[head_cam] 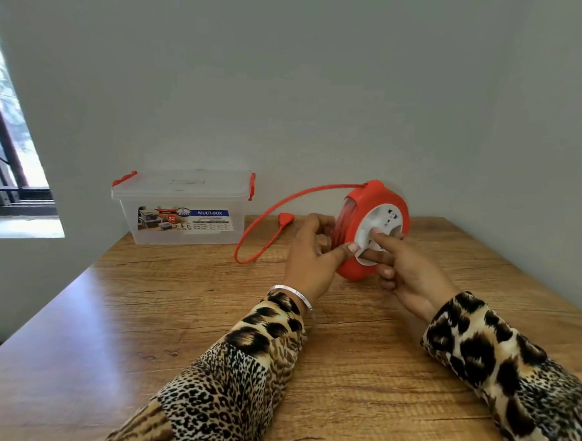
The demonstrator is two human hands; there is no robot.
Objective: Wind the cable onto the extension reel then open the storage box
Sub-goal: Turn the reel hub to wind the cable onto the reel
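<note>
Two forearms in leopard-print sleeves reach forward from the bottom edge, cut off there, over a wooden table with a grained brown top. A thin silver bangle circles the left wrist. The left hand grasps the left side of a round red plastic extension reel with a white socket face, its thumb lying on the red rim and its curled fingers going behind the drum, where their tips are hidden. The right hand holds the lower right of the reel, its forefinger stretched across the white face and the other fingers curled under the red rim; exactly what the fingertip presses is hard to make out. The reel stands on edge near the table's far side, and wound red turns show in its groove. A long red cable leaves the reel's top, arcs left, loops down onto the table and ends in a red plug lying just left of the left hand. Farther left stands a clear plastic storage box with red side clips and a printed label, lid on, against the pale wall. A window is cut off at the left edge.
</note>
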